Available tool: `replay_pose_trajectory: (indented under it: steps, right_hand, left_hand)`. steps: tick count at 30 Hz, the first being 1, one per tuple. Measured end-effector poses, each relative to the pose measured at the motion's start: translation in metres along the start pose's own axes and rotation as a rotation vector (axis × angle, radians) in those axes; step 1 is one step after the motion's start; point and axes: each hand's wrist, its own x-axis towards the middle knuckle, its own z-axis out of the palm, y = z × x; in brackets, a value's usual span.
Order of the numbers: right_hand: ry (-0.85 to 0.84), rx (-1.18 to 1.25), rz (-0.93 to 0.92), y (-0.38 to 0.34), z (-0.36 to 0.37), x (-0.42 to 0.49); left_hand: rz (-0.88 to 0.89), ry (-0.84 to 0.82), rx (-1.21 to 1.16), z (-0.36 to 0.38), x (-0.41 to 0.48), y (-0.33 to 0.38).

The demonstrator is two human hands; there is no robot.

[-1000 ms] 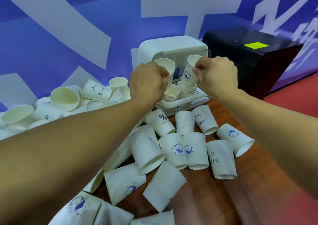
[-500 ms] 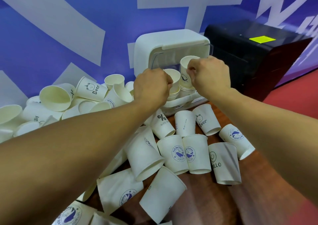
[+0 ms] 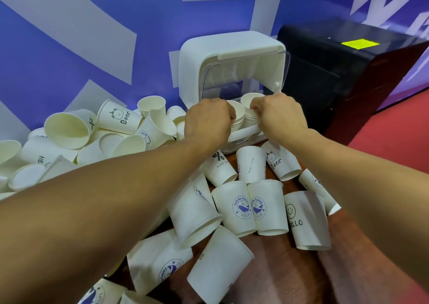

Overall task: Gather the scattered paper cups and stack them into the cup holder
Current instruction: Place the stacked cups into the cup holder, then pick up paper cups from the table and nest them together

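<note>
The left hand (image 3: 209, 120) is curled, its fingertips pinching the rim of the left cup (image 3: 239, 111). The right hand (image 3: 282, 114) is curled the same way and pinches the rim of the right cup (image 3: 247, 99). Both cups stand upright, each on top of a short stack, side by side in the open front of the white holder (image 3: 197, 66) under its raised clear lid (image 3: 222, 78). The holder stands at the far edge of the wooden table (image 3: 278, 271), against the blue and white wall (image 3: 69, 48), with a black box (image 3: 336, 78) just to its right. Loose cups (image 3: 236, 207) lie on their sides across the near table between the forearms, several of them touching. A heap (image 3: 69, 127) of further cups is piled left of the holder, against the wall.
</note>
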Motion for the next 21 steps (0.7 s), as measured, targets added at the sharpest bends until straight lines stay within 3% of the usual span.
replay_pose_trajectory:
  steps: [13,21]
  right_hand:
    - [-0.123,0.087,0.123,-0.006,0.01,-0.003]
    - [0.129,0.146,0.035,-0.027,-0.035,-0.026]
  left_hand:
    - [0.022,-0.051,0.119,0.001,-0.002,0.007]
    - [-0.01,0.007,0.105,-0.06,-0.015,-0.001]
